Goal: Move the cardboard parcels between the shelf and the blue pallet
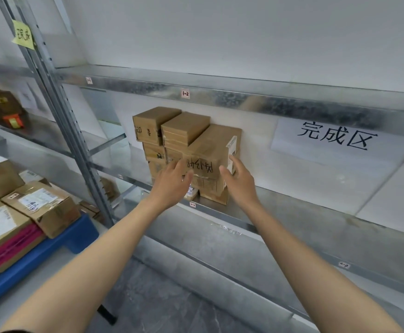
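Observation:
Several cardboard parcels stand stacked on the metal shelf (280,212) against the white wall. The front parcel (210,150) bears black handwriting and clear tape. My left hand (172,183) is spread open in front of its left side, fingers straight. My right hand (240,179) is open at its right edge, next to a white label; whether the fingers touch the box I cannot tell. More parcels (40,205) lie on the blue pallet (52,246) at the lower left.
A white sheet with large black characters (338,140) hangs on the wall right of the stack. A shelf upright (59,111) with a yellow note (23,36) stands left. A brown parcel and an orange tape dispenser (13,121) sit on the far-left shelf.

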